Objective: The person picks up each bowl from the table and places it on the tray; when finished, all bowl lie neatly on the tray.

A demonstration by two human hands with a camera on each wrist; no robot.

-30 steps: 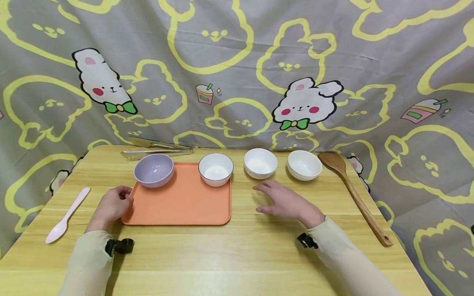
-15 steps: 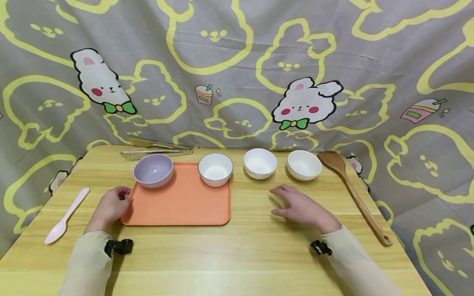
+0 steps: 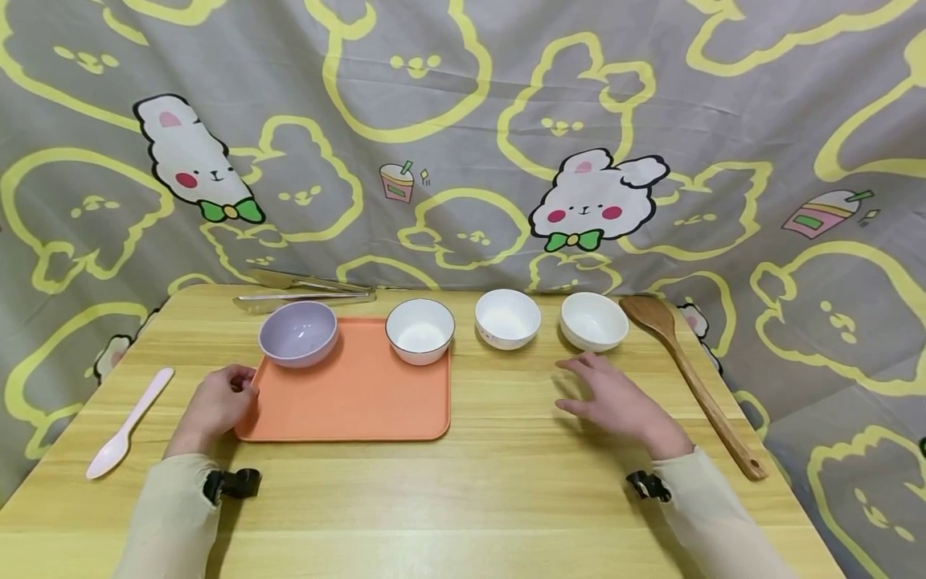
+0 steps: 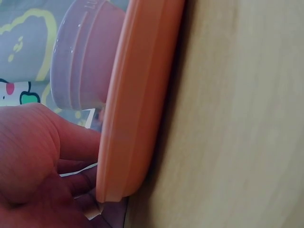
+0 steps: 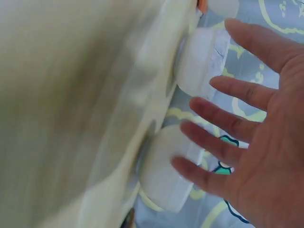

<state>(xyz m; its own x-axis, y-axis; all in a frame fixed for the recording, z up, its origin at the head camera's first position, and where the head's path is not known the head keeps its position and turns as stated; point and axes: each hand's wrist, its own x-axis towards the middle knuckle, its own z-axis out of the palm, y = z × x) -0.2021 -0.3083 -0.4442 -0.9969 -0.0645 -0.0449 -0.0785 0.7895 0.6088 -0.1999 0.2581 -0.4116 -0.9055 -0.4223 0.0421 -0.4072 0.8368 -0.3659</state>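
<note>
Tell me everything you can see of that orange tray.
The orange tray looks like plastic: rectangular, with rounded corners and a raised rim. It lies on the wooden table. The purple bowl stands at its far left corner, the dark-rimmed white bowl at its far right; the left hand grips its left edge.

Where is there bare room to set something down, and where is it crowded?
Free: the front of the tray; the table in front of it; the strip between tray and right hand. Crowded: the back edge, with tongs, four bowls and spatula.
</note>
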